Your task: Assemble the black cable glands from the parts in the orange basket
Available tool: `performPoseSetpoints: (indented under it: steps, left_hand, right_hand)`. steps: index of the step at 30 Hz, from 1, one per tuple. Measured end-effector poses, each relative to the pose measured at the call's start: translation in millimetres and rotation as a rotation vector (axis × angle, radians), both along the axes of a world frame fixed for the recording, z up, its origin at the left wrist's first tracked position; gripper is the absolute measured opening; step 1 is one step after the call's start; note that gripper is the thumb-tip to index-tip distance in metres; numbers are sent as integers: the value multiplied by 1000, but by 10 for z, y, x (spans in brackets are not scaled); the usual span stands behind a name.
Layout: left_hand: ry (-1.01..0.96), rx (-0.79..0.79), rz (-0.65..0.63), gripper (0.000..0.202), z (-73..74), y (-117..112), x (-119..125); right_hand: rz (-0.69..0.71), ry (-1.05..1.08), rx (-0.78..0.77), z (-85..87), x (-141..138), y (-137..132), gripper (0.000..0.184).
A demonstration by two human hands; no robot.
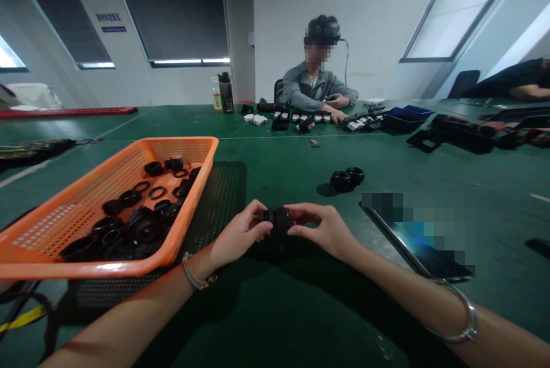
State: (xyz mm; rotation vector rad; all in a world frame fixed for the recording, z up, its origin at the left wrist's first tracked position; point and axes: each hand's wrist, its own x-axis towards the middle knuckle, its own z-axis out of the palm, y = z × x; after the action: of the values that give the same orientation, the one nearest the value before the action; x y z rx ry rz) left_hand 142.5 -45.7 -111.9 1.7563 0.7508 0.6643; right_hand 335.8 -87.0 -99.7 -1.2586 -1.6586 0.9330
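Note:
Between my two hands is a black round pipe fitting (281,220), held just above the green table (275,161). My left hand (243,231) pinches its narrower left end with thumb and fingers. At the wider right end, the thumb and fingertips of my right hand (326,229) close around the rim. On the left stands an orange perforated basket (195,196) with several black fittings (144,224) and thin black rings (157,192) in it. Two black fittings (341,180) sit together on the table beyond my right hand.
A tablet-like device (412,242) lies right of my right hand. Across the table a person (315,84) handles small black and white parts (301,118). Two bottles (226,93) stand at the far edge. Dark tools (468,130) lie at the far right; another person's arm shows there.

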Motion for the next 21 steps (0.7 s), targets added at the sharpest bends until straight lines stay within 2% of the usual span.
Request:
performPoseSetpoints:
  steps: [9, 15, 21]
  left_hand:
    - [6, -13, 2, 15, 33, -13, 5]
    - [-6, -18, 3, 17, 13, 3, 3]
    - [-20, -30, -4, 16, 20, -2, 1]
  right_hand:
    - [55, 6, -16, -35, 35, 24, 42]
    - [25, -45, 71, -10, 6, 2, 33]
    - [11, 11, 103, -17, -12, -18, 45]
